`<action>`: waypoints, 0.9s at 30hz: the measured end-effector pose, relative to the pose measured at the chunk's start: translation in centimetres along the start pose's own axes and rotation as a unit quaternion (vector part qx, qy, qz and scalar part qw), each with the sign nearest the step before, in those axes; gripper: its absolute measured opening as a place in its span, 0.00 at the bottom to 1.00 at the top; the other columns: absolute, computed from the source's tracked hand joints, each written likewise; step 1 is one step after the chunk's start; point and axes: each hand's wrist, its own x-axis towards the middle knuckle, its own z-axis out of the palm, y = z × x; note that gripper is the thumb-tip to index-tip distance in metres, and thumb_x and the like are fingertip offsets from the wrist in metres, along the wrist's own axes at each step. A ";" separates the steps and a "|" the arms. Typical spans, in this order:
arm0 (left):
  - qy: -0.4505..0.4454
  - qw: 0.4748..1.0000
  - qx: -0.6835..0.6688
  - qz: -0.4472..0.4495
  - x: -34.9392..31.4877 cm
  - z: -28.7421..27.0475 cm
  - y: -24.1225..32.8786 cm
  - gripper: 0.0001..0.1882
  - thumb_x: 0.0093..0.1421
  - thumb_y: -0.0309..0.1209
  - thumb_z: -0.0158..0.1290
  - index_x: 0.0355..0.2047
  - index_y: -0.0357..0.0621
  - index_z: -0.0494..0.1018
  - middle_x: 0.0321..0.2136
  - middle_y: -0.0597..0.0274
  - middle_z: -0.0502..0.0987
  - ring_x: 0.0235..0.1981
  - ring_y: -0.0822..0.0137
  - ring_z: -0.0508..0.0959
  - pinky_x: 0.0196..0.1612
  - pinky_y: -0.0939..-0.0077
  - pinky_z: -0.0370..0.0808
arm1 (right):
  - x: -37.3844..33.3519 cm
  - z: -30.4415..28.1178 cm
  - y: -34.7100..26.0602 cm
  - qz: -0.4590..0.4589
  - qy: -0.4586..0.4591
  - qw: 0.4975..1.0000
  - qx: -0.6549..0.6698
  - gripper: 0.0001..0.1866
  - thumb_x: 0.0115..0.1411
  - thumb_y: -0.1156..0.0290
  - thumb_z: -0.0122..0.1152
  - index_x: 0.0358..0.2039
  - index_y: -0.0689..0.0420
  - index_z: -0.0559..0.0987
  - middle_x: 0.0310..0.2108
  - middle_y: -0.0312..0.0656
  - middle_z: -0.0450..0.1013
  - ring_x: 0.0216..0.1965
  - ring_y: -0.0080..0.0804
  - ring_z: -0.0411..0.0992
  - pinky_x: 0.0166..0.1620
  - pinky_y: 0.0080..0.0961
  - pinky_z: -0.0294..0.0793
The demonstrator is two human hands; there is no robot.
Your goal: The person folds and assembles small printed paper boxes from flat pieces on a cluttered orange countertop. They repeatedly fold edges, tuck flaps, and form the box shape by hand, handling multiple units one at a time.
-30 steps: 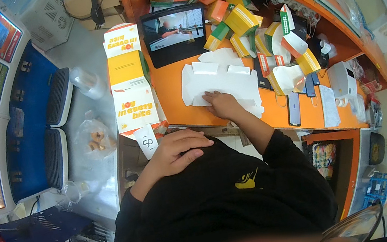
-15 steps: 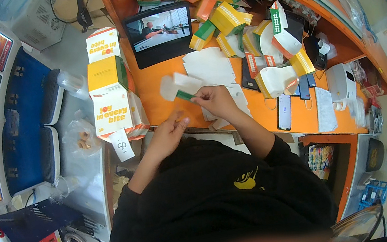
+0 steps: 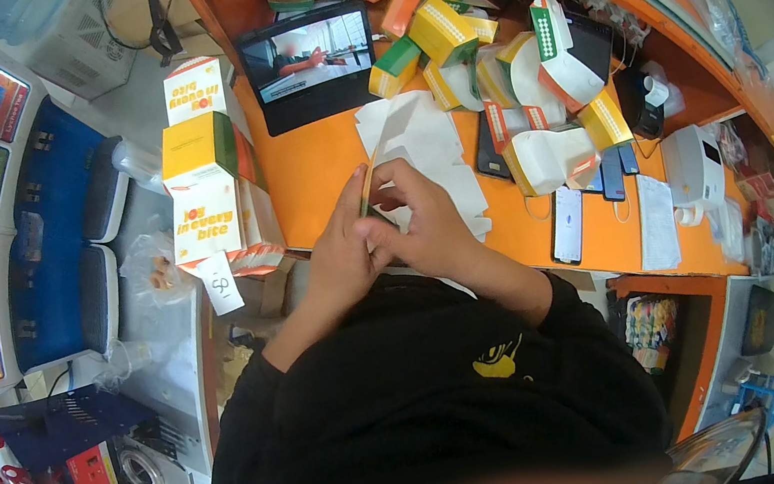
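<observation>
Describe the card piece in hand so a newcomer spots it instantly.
Find the orange counter. At its near edge, the left hand and right hand meet around a thin card piece. Unlike the white sheets flat on the counter, it's held up, nearly edge-on.

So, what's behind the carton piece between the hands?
Beyond the carton piece, white sheets lie on the orange table. The right hand covers part of them, so that area cannot be seen.
</observation>
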 end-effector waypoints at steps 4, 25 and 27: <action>0.089 0.995 -0.009 0.043 0.2 -0.3 -0.9 0.28 0.56 0.24 0.60 0.57 0.37 0.66 0.55 0.45 0.72 0.52 0.49 0.77 0.51 0.66 0.76 | 0.9 -0.4 -0.1 0.020 0.089 0.990 0.108 0.10 0.63 0.73 0.59 0.43 0.64 0.76 0.37 0.45 0.78 0.40 0.32 0.80 0.44 0.24 0.77; 0.165 0.971 -0.164 0.055 3.4 0.9 -1.4 0.06 0.60 0.16 0.54 0.38 0.33 0.75 0.44 0.50 0.74 0.52 0.58 0.77 0.48 0.74 0.79 | 2.2 -2.9 2.5 -0.094 0.097 0.991 -0.008 0.03 0.56 0.81 0.65 0.32 0.63 0.82 0.30 0.44 0.80 0.33 0.27 0.79 0.37 0.20 0.75; 0.160 0.975 -0.140 0.061 3.6 0.7 -1.5 0.05 0.60 0.17 0.54 0.38 0.34 0.75 0.43 0.50 0.75 0.51 0.57 0.77 0.49 0.73 0.78 | 2.8 -3.1 2.7 -0.096 0.074 0.993 0.017 0.05 0.56 0.79 0.66 0.34 0.63 0.82 0.32 0.44 0.80 0.33 0.27 0.78 0.38 0.20 0.74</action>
